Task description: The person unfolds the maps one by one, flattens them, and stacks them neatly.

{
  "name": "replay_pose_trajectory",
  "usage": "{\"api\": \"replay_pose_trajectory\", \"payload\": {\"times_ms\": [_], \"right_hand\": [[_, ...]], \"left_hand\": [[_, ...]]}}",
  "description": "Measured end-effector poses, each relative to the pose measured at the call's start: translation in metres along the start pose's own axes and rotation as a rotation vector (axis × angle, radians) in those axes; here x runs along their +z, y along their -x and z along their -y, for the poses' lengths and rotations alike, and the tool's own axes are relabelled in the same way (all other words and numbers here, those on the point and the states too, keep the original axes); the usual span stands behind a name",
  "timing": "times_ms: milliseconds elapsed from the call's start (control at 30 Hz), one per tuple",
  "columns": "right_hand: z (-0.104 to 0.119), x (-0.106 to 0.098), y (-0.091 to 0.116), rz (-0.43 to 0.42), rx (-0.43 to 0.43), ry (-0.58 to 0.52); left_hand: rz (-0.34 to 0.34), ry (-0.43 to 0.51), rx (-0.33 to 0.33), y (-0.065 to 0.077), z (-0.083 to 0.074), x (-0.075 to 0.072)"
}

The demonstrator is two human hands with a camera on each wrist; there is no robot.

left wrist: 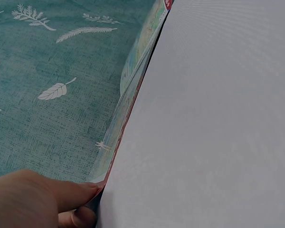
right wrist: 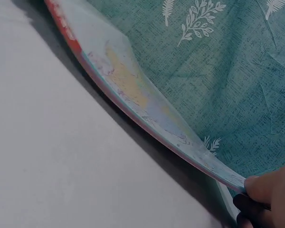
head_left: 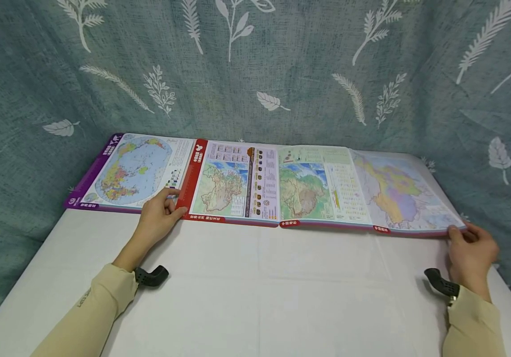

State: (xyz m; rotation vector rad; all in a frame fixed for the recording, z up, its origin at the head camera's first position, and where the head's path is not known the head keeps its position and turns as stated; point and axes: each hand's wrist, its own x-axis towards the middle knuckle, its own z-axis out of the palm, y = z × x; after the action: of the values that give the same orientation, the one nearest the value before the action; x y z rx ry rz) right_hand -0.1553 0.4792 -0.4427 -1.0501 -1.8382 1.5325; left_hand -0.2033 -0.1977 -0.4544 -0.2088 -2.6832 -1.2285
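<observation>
A long folded map (head_left: 261, 198) with a red left border lies partly opened out along the back of the table. Its panels show relief maps, text blocks and a pastel map. My left hand (head_left: 159, 218) pinches the lower left corner at the red border, thumb (left wrist: 80, 194) on top. At the far right end, my right hand (head_left: 474, 250) grips the front corner between thumb and fingers. Near that hand the map edge (right wrist: 147, 126) bows upward, with a shadow below. Left of the red border lies a purple-edged world map (head_left: 137, 168).
A white-covered table (head_left: 255, 287) extends in front of the maps. Behind them hangs a blue-green cloth (head_left: 300, 64) with white leaf prints, close to their back edges. Black curved devices (head_left: 152, 276) are worn at both wrists.
</observation>
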Motion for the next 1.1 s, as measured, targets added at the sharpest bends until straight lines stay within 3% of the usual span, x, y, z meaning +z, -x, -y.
{"api": "replay_pose_trajectory", "payload": {"times_ms": [400,833,967,1100], "right_hand": [[-0.004,-0.002,-0.002,-0.036,-0.072,0.125],[-0.007,-0.003,0.003,-0.056,-0.127,0.364],[-0.005,-0.002,0.005,-0.053,-0.123,0.44],[-0.004,0.002,0.008,-0.042,-0.147,0.471]], "left_hand": [[-0.015,0.002,0.003,-0.001,0.002,0.0],[-0.038,0.021,-0.002,0.001,0.001,0.002],[-0.077,0.017,-0.013,0.002,0.002,0.001],[-0.159,0.023,-0.024,0.002,0.002,-0.001]]}}
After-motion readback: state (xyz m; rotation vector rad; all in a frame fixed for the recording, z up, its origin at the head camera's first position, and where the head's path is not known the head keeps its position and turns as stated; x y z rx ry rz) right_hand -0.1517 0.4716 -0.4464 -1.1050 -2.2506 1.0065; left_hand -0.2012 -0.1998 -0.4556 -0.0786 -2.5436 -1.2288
